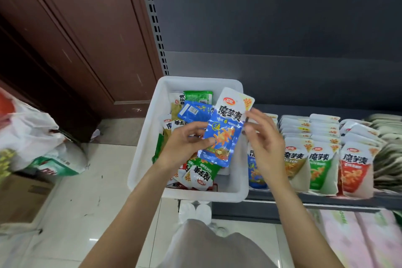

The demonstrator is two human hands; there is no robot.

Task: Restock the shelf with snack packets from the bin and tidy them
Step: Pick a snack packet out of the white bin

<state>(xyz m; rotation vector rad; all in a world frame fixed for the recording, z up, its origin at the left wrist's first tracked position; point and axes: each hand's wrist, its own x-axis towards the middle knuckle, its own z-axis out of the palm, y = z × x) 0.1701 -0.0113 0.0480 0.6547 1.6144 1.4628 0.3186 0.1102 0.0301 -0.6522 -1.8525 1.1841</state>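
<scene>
A white plastic bin (pixel 148 137) stands on the shelf's left end, holding several snack packets in blue, green, tan and red. Above the bin, my left hand (pixel 185 143) pinches a blue-and-white snack packet (pixel 226 130) by its left edge and holds it upright. My right hand (pixel 264 137) is at the packet's right edge with fingers spread and loosely bent; whether it touches the packet is unclear. To the right, the shelf (pixel 326 199) carries rows of upright packets (pixel 319 159) with blue, tan, green and red fronts.
A dark back panel rises behind the shelf, with a slotted upright (pixel 152 17) at its left. A brown wooden door (pixel 76 39) is at the left. Plastic bags (pixel 32 137) and a cardboard box (pixel 19 198) sit on the tiled floor. Pink packs (pixel 359 239) fill the lower shelf.
</scene>
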